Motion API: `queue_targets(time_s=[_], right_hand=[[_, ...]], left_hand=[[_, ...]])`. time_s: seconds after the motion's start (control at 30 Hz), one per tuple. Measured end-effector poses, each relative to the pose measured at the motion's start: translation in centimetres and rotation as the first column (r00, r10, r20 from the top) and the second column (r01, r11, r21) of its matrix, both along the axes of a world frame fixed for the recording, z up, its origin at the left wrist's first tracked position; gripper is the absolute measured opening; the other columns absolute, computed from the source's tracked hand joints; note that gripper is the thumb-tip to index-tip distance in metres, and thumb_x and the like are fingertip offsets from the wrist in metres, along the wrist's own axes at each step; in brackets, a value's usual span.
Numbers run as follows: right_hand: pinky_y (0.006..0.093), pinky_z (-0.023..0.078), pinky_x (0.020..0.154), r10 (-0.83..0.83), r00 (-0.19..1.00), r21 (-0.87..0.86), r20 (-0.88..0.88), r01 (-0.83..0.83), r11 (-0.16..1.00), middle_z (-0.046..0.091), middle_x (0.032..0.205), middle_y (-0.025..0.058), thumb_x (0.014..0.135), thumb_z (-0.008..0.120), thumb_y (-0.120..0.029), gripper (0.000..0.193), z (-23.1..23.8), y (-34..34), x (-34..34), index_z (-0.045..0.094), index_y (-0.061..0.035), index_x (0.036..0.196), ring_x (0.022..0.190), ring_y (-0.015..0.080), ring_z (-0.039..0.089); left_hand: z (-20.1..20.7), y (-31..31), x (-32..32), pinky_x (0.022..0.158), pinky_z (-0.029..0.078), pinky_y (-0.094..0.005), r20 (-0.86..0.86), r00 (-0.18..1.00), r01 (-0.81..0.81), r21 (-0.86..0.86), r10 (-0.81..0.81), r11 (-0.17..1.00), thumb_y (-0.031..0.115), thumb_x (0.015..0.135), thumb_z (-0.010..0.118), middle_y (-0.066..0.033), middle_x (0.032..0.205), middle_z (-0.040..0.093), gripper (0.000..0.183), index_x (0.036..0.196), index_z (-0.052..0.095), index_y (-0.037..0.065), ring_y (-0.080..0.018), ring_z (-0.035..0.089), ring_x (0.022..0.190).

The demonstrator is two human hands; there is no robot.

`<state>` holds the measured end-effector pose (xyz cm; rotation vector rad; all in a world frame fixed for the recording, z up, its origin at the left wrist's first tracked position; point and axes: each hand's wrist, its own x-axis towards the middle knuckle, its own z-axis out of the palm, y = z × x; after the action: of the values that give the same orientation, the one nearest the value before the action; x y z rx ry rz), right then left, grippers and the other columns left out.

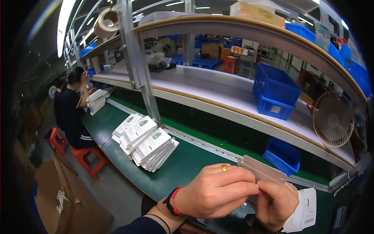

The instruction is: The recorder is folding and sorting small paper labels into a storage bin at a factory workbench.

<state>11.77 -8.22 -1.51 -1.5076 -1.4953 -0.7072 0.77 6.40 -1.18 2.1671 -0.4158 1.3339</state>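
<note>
My left hand [218, 191] and my right hand [277, 202] meet above the front right of the green table. Between them is a flat, translucent plastic piece [267, 170] with straight ridges, pinched by the fingertips of both. Part of it is hidden behind my fingers. White printed flat packs [307, 210] lie just beyond my right hand, partly covered by it. Further left on the table stands a leaning pile of similar white packs [150, 142]. Small metal parts [205, 221] show under my wrists, too covered to name.
A shelf [202, 84] runs behind the table, carrying stacked blue bins [276, 91] and a fan [333, 119]. Under it sits another blue bin [282, 156]. At far left a person [72, 105] sits on a red stool [87, 158] beside more packs. An opened cardboard box [70, 199] stands lower left.
</note>
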Motion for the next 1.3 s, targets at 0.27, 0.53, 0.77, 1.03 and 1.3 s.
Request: queue_targets(time_s=[0.27, 0.53, 0.77, 1.03, 1.3], right_hand=[[0.0326, 0.046, 0.059, -0.001, 1.0, -0.01, -0.017, 0.001, 1.0, 0.067, 0.078, 0.0147, 0.078, 0.07, -0.005, 0.014, 0.1, 0.8, -0.2, 0.063, -0.0037, 0.09, 0.064, 0.0289, 0.063], [0.0323, 0.052, 0.063, 0.041, 0.999, 0.018, -0.033, -0.04, 0.999, 0.069, 0.081, 0.0142, 0.077, 0.075, 0.001, 0.015, 1.0, 0.7, -0.3, 0.068, -0.0002, 0.091, 0.068, 0.0283, 0.067], [0.033, 0.045, 0.059, -0.033, 0.999, 0.021, -0.028, 0.033, 0.999, 0.066, 0.077, 0.0131, 0.079, 0.07, -0.006, 0.013, -0.3, 0.2, -0.1, 0.063, -0.0038, 0.09, 0.063, 0.0275, 0.062], [0.0322, 0.044, 0.048, 0.077, 0.994, 0.031, 0.082, -0.08, 0.996, 0.063, 0.073, 0.0095, 0.068, 0.069, 0.003, 0.034, 0.2, 0.3, 0.9, 0.064, -0.0021, 0.101, 0.056, 0.0214, 0.06], [0.0299, 0.045, 0.047, 0.185, 0.983, 0.165, 0.012, -0.184, 0.969, 0.061, 0.073, 0.0075, 0.071, 0.074, 0.0, 0.028, 0.0, 1.3, 0.9, 0.063, -0.0019, 0.097, 0.054, 0.0201, 0.058]], left_hand=[[0.0, 0.4, 0.0, 0.058, 0.048, -0.0292, 0.0, 1.0, 0.028, -0.031, -0.028, 0.999, -0.003, 0.066, 0.071, -0.0087, 0.089, 0.066, 0.024, 0.089, 0.069, 0.003, -0.0202, 0.061, 0.066], [0.0, 0.6, 0.0, 0.058, 0.048, -0.0291, -0.003, 0.999, 0.046, 0.004, -0.045, 0.999, -0.002, 0.068, 0.07, -0.0088, 0.09, 0.066, 0.025, 0.092, 0.069, 0.003, -0.02, 0.061, 0.067], [0.2, -0.3, 0.2, 0.062, 0.05, -0.0302, -0.007, 0.999, 0.042, -0.069, -0.043, 0.997, -0.003, 0.068, 0.071, -0.0092, 0.091, 0.067, 0.025, 0.092, 0.068, 0.003, -0.0217, 0.065, 0.073], [0.2, 0.0, 0.5, 0.061, 0.05, -0.0323, -0.036, 0.999, -0.006, -0.065, 0.004, 0.998, -0.002, 0.064, 0.074, -0.0114, 0.075, 0.066, 0.027, 0.09, 0.066, 0.003, -0.0251, 0.064, 0.067], [1.1, -0.7, -1.3, 0.077, 0.05, -0.0345, -0.129, 0.992, 0.001, -0.065, -0.009, 0.998, -0.011, 0.076, 0.069, -0.0189, 0.092, 0.066, 0.024, 0.099, 0.066, -0.005, -0.0283, 0.064, 0.083]])
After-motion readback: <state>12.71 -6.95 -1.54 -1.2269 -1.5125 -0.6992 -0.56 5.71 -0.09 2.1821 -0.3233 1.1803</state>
